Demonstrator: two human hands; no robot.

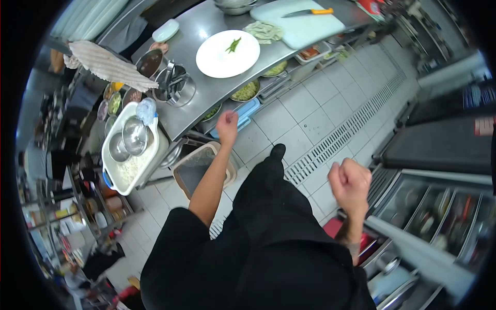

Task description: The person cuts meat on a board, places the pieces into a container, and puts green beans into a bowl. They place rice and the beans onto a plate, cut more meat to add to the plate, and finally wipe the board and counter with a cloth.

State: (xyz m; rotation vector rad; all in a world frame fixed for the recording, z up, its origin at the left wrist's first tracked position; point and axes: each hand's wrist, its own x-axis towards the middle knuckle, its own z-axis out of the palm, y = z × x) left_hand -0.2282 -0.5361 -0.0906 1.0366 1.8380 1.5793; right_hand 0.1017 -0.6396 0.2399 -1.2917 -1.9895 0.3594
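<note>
My left hand [227, 126] hangs curled closed beside the steel counter, near a blue lid [249, 111] on the lower shelf; nothing shows in it. Over the tiled floor, my right hand [351, 183] is a closed fist with no object visible, nearest the open refrigerated drawer [439, 212]. On the counter lies a white plate [217, 62] with a small bunch of green pieces [233, 45] on it. A crumpled greenish cloth [264, 32] rests between that plate and a white cutting board [320, 28], where a knife with an orange handle [321, 11] lies.
A white tub [108, 165] holds rice and metal bowls [135, 135]. Beside it stand a steel pot with utensils [182, 93] and a striped towel [111, 64]. Below the counter are a bin [181, 181] and bowls of chopped greens [245, 92]. A drain grate [341, 132] crosses the floor.
</note>
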